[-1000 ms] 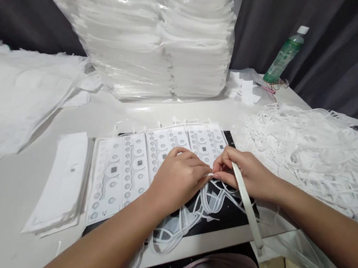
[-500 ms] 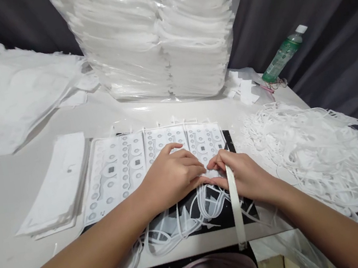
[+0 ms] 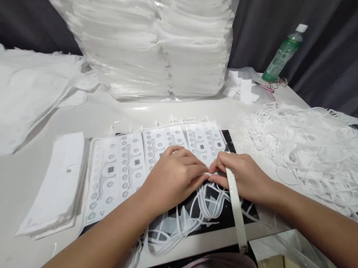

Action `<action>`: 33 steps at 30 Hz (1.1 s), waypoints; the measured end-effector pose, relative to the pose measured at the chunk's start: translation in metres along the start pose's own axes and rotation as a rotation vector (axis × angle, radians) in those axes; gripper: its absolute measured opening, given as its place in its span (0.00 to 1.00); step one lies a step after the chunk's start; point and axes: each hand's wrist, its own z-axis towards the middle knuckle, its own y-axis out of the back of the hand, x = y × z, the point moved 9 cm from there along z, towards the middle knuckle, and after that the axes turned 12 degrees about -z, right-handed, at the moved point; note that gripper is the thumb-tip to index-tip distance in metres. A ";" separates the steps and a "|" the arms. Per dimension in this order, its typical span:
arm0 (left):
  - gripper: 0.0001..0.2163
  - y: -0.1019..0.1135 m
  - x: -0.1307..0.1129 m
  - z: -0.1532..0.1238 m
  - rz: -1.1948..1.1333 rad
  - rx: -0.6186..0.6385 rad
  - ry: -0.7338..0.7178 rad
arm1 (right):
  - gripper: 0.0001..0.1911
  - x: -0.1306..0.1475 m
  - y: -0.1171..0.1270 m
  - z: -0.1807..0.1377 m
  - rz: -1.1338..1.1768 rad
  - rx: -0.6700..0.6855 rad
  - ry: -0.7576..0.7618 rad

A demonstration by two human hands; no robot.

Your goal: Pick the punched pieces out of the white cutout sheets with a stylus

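A thin white strip [image 3: 211, 175] is pinched at the lower edge of the right sheet [image 3: 205, 141], between the fingertips of both hands, over the black mat [image 3: 191, 205]. The left hand [image 3: 172, 176] is closed, fingers curled down onto the strip. The right hand [image 3: 245, 175] is closed around a long flat white tool [image 3: 236, 207], which runs back toward the body, and its fingertips meet the left's at the strip. The other two sheets [image 3: 116, 172] lie side by side to the left on the same mat, their round and curved cut-outs visible. Loose loops [image 3: 169, 235] of white strip lie tangled on the mat below the sheets. Judgement: stripping of the row is under way, and how much of the right sheet remains cannot be told, as the hands cover it. A flat stack [image 3: 59, 183] lies just left of the mat, and a large heap [image 3: 313, 147] of strips lies to the right. Behind, a tall bagged stack [image 3: 158, 36] stands on the surface [image 3: 6, 215], suggesting much material is unprocessed. A green bottle [image 3: 283, 54] lies at the far right.
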 end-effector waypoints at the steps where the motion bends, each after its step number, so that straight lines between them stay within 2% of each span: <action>1: 0.08 0.000 0.000 0.000 -0.009 -0.007 -0.002 | 0.17 -0.001 0.001 0.000 -0.005 -0.008 -0.008; 11: 0.07 0.003 0.008 0.000 -0.131 -0.050 0.084 | 0.16 0.002 0.003 0.000 -0.113 -0.090 -0.015; 16: 0.13 0.002 0.008 0.001 -0.040 -0.021 0.142 | 0.15 0.004 0.009 -0.003 -0.111 -0.157 0.004; 24: 0.11 -0.004 0.012 0.000 -0.012 -0.035 0.180 | 0.08 0.006 0.008 -0.005 -0.180 -0.190 0.040; 28: 0.08 -0.003 0.015 -0.001 -0.057 -0.051 0.184 | 0.08 0.002 0.009 -0.004 -0.111 -0.161 -0.002; 33: 0.08 -0.001 0.015 -0.002 -0.033 -0.079 0.156 | 0.18 -0.006 0.013 0.000 0.091 -0.121 -0.064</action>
